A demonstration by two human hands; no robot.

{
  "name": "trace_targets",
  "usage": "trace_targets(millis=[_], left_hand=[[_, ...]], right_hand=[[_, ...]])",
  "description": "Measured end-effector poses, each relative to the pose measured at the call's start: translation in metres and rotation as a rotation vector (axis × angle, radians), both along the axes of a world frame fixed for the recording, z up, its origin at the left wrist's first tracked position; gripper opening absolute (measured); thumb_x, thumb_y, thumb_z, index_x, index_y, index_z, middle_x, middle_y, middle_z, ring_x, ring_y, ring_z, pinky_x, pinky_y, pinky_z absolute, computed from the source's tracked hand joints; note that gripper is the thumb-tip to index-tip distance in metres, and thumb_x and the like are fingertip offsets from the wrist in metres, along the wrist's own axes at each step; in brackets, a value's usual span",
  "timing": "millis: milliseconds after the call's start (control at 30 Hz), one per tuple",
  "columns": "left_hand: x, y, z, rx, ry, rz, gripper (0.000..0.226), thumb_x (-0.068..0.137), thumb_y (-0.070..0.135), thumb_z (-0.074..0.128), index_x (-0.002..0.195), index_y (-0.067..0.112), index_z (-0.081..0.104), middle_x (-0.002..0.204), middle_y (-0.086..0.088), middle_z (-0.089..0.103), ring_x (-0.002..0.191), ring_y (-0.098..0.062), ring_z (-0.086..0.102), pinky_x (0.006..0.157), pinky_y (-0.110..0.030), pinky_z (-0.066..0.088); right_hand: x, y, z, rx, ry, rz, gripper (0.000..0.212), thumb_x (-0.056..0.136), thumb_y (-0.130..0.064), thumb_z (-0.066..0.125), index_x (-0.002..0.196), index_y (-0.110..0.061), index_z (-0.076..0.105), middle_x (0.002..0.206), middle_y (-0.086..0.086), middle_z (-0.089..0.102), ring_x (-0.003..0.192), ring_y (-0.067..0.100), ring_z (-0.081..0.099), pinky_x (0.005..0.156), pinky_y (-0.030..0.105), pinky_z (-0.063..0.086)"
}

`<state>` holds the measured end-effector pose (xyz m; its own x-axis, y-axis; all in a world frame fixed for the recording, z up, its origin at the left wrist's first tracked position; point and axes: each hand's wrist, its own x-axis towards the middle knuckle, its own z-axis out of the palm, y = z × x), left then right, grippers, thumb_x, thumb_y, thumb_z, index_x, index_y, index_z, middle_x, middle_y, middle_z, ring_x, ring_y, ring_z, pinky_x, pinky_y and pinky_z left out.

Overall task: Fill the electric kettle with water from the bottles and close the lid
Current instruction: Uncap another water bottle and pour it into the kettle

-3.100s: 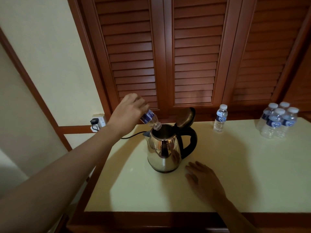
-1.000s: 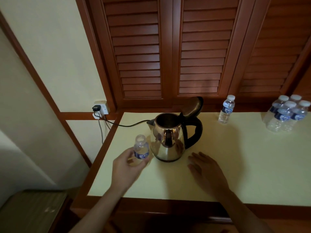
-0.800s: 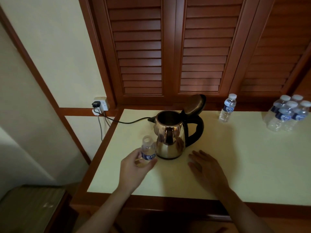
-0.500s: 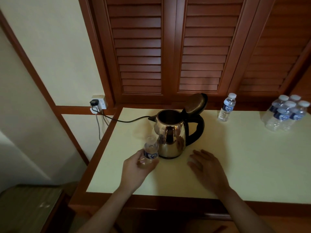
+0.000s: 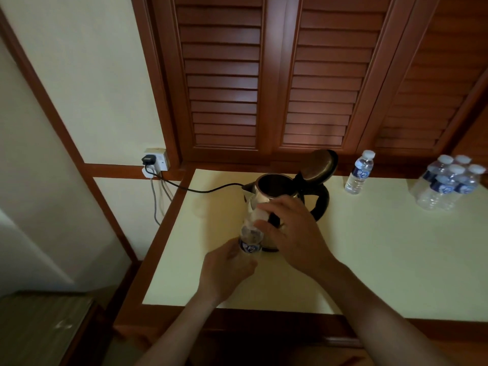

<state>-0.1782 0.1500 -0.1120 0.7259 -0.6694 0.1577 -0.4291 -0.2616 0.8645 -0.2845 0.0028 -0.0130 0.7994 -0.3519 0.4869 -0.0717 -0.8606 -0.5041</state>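
At the far left a wall socket (image 5: 157,163) feeds a cord (image 5: 200,189) across the bench (image 5: 396,260) to the kettle. The left hand (image 5: 227,273) is wrapped around the base of a small bottle (image 5: 250,240), holding it upright just in front of the kettle (image 5: 274,196), apparently to steady it. The right hand (image 5: 293,233) hovers over the bottle's neck with fingers curled around something white, likely its cap; whether it grips firmly cannot be told. The kettle's lid (image 5: 322,165) stands tipped back, leaving the mouth clear for pouring. Further right a sealed bottle (image 5: 359,173) stands alone, then a cluster of bottles (image 5: 449,183) waits in reserve
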Motion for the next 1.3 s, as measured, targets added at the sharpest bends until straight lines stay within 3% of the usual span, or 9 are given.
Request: trace_targets(millis=[233,467,567,633,733,833,967,1133,1300], left_hand=[[0.004,0.001,0.001,0.011,-0.007,-0.041,0.050,0.067,0.056,0.067,0.109,0.027,0.070,0.093,0.011,0.074,0.084,-0.005,0.068,0.077,-0.034,0.056],[0.012,0.001,-0.005,0.016,-0.007,-0.145,0.034,0.074,0.042,0.076,0.106,0.032,0.069,0.088,0.016,0.071,0.080,0.002,0.064,0.068,-0.016,0.047],[0.014,0.003,-0.007,-0.036,0.040,-0.175,0.036,0.070,0.044,0.073,0.103,0.032,0.070,0.088,0.016,0.072,0.081,-0.001,0.065,0.072,-0.025,0.053],[0.013,0.003,-0.007,-0.057,0.031,-0.179,0.033,0.069,0.043,0.077,0.100,0.036,0.069,0.090,0.019,0.071,0.084,0.001,0.064,0.072,-0.017,0.050],[0.012,0.005,-0.005,-0.043,-0.031,-0.169,0.025,0.070,0.037,0.081,0.087,0.035,0.063,0.077,0.017,0.065,0.076,0.000,0.059,0.066,-0.013,0.044],[0.010,0.004,-0.003,-0.006,-0.056,-0.174,0.030,0.066,0.042,0.074,0.089,0.026,0.064,0.077,0.009,0.066,0.073,-0.008,0.060,0.069,-0.030,0.051],[0.012,0.002,-0.006,-0.003,-0.055,-0.152,0.031,0.065,0.035,0.080,0.092,0.031,0.064,0.079,0.017,0.067,0.074,-0.003,0.062,0.068,-0.025,0.051],[0.012,-0.001,-0.011,-0.004,-0.101,-0.144,0.034,0.064,0.032,0.085,0.092,0.032,0.066,0.080,0.018,0.070,0.078,0.000,0.064,0.064,-0.012,0.046],[0.010,0.000,-0.006,0.037,-0.157,-0.132,0.032,0.063,0.040,0.078,0.083,0.037,0.054,0.069,0.018,0.062,0.066,-0.003,0.058,0.057,-0.007,0.039]], right_hand=[[0.011,0.001,0.016,-0.044,0.245,0.072,0.035,0.097,-0.030,0.060,0.131,-0.022,0.062,0.121,-0.007,0.056,0.111,0.014,0.047,0.096,0.035,0.042],[0.006,0.004,0.042,-0.097,0.427,0.134,0.041,0.094,-0.007,0.061,0.127,-0.031,0.066,0.126,-0.013,0.064,0.116,0.002,0.055,0.088,0.007,0.041],[0.006,0.012,0.053,-0.178,0.508,0.063,0.024,0.095,-0.025,0.063,0.116,-0.031,0.070,0.111,-0.010,0.066,0.101,0.008,0.059,0.086,0.028,0.050],[0.006,0.019,0.054,-0.238,0.488,0.009,0.021,0.091,-0.042,0.063,0.097,-0.022,0.070,0.094,-0.006,0.063,0.088,0.012,0.058,0.077,0.038,0.050],[0.005,0.026,0.047,-0.301,0.348,-0.035,0.037,0.087,-0.052,0.063,0.076,-0.018,0.055,0.073,-0.003,0.055,0.067,0.017,0.053,0.058,0.040,0.046],[0.008,0.029,0.034,-0.383,0.307,-0.129,0.043,0.090,-0.058,0.053,0.068,-0.021,0.048,0.066,-0.005,0.049,0.057,0.017,0.047,0.048,0.032,0.035],[0.010,0.032,0.028,-0.408,0.310,-0.231,0.050,0.091,-0.068,0.038,0.069,-0.025,0.052,0.068,-0.006,0.053,0.056,0.013,0.048,0.048,0.027,0.028],[0.002,0.028,0.032,-0.305,0.326,-0.085,0.036,0.090,-0.061,0.049,0.102,-0.029,0.060,0.091,-0.009,0.059,0.077,0.016,0.058,0.059,0.039,0.051],[-0.002,0.024,0.025,-0.213,0.226,-0.012,0.025,0.090,-0.050,0.059,0.094,-0.027,0.067,0.085,-0.012,0.055,0.079,0.012,0.053,0.062,0.039,0.049]])
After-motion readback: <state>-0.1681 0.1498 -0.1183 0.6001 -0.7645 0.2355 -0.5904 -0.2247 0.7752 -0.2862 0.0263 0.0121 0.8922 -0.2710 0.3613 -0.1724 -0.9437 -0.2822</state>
